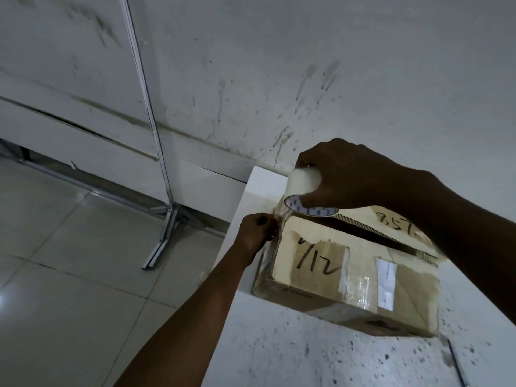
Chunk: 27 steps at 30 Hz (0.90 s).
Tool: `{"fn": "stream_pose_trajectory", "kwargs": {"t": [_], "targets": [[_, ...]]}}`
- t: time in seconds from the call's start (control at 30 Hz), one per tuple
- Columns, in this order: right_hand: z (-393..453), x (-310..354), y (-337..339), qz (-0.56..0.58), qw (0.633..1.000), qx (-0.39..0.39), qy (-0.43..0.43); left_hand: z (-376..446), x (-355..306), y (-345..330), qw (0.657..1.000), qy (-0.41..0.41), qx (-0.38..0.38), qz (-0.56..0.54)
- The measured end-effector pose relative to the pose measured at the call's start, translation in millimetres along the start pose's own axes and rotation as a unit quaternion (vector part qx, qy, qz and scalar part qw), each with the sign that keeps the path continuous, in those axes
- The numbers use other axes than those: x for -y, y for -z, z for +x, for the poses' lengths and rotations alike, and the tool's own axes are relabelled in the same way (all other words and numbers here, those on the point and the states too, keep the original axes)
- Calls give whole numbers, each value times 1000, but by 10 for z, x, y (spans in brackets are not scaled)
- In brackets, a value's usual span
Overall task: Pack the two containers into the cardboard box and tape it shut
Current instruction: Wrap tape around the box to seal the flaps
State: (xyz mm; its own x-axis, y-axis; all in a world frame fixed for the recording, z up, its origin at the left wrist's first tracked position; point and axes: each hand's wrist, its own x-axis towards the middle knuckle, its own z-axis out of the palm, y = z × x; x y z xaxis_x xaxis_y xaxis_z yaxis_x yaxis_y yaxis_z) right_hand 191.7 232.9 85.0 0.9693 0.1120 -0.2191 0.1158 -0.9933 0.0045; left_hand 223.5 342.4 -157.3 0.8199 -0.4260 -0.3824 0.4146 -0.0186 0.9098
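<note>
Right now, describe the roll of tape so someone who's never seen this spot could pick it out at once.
Find the white speckled table against the wall, then the cardboard box on it with black handwriting. The tape roll is above the box's far left corner, gripped by the right hand. It is the only round thing there, pale and glossy, with a printed white core.

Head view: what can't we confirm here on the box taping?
- Containers: not visible; the cardboard box flaps cover all but a dark slit.
- Tape roll: the right hand covers its far side.
- Tape's free end: clear film, pinched in the left hand; its edge is unreadable.
- Number written by the slit: cut off by the right forearm.
- White label text: too small.
</note>
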Motion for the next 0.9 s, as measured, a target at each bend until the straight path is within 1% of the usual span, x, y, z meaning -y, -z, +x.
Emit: {"fn": "stream_pose_trajectory", "kwargs": {"t": [0.07,0.17,0.23,0.3,0.37,0.4,0.47,0.5,0.53,0.6,0.67,0.7,0.73,0.77,0.8,0.83,0.87,0.9], "targets": [[1,-7,-6,-5,1000,4,0,-7,17,-33,1000,3,-7,-6],[4,-18,-5,-16,1000,6,3,-43,90,-68,998,52,2,-18],[5,-23,-6,-17,1000,8,6,-47,220,-93,997,71,12,1],[15,-30,-4,-20,1000,7,8,-15,303,-68,996,83,1,32],[23,-41,9,-23,1000,10,10,51,296,1,993,65,-21,94],[25,-49,21,-21,1000,11,11,87,251,38,993,35,-36,106],[28,-62,36,-21,1000,13,11,145,96,57,996,-32,-49,70],[24,-62,41,-20,1000,13,11,174,33,28,998,-48,-34,36],[27,-57,38,-19,1000,14,12,198,0,-21,999,-43,-18,-8],[22,-56,43,-21,1000,13,11,243,34,-152,997,25,27,-69],[23,-61,44,-24,1000,17,8,225,123,-229,988,94,76,-96],[31,-67,34,-23,1000,18,5,222,168,-227,986,108,92,-86],[40,-83,33,-23,1000,18,2,262,210,-217,987,112,99,-51],[48,-89,32,-22,1000,21,0,282,211,-187,989,104,102,11],[64,-87,26,-20,1000,22,0,331,224,-131,987,85,86,107],[68,-89,35,-22,1000,23,0,355,210,-89,979,54,52,189],[69,-87,39,-25,999,23,2,334,157,-37,973,3,19,231],[67,-80,50,-30,999,24,4,283,82,20,979,-55,5,197]]}}
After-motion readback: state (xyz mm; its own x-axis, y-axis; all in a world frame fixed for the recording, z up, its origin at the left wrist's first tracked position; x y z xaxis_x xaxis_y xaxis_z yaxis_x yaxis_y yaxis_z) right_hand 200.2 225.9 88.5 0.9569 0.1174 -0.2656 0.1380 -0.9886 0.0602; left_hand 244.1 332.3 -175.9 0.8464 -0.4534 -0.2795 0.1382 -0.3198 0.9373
